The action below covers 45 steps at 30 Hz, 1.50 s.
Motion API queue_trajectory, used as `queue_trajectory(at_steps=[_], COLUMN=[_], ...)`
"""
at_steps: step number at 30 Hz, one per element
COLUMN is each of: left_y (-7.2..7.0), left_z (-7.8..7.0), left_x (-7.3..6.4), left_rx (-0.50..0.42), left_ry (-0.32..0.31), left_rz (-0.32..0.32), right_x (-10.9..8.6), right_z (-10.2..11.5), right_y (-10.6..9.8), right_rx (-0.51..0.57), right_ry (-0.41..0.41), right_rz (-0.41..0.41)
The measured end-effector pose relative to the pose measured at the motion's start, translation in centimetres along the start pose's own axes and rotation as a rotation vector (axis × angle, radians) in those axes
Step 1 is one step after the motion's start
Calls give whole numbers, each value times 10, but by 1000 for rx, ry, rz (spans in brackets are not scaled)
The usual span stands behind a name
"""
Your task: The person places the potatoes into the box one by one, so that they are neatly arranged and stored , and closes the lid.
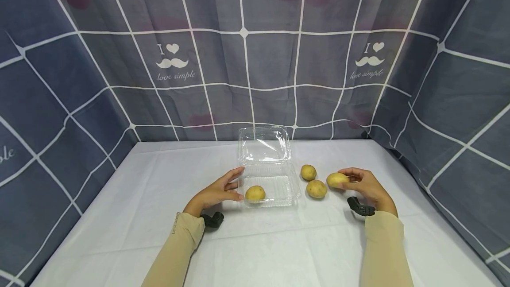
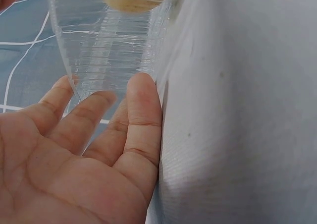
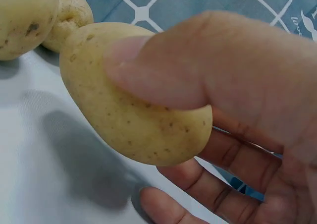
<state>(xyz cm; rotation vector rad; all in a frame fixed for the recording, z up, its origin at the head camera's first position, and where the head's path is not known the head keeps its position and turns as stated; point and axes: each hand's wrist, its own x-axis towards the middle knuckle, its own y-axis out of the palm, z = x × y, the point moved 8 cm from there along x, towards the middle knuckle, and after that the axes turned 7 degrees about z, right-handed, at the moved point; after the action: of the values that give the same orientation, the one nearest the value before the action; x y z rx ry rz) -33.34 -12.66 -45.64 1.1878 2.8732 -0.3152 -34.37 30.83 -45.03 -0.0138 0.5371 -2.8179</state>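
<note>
A clear plastic clamshell box [image 1: 275, 180] lies with its lid raised at the back, and one potato [image 1: 255, 193] sits in its front left corner. My left hand [image 1: 220, 191] is at the box's left side; in the left wrist view its fairly straight fingers [image 2: 143, 105] touch the ribbed wall. To the right of the box, my right hand [image 1: 364, 184] pinches a potato [image 3: 133, 130] between thumb and fingers. A shadow beneath it in the right wrist view suggests it is just above the cloth. Two more potatoes [image 1: 316, 189] [image 1: 308, 172] lie between the box and that hand.
White cloth [image 1: 287, 251] covers the table. A grey-blue curtain [image 1: 271, 65] with white lines hangs behind the table and along both sides. The raised lid [image 1: 264, 145] stands close to the back curtain.
</note>
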Motion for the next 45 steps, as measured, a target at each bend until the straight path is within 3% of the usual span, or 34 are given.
queue_trajectory(at_steps=[45], left_y=[1], left_z=[-1], left_x=[0], left_rx=[-2], left_ry=[9], left_rz=[1], right_x=[24], right_z=[53], right_y=[32], right_rx=[-23], right_ry=[-182], right_rz=[-67])
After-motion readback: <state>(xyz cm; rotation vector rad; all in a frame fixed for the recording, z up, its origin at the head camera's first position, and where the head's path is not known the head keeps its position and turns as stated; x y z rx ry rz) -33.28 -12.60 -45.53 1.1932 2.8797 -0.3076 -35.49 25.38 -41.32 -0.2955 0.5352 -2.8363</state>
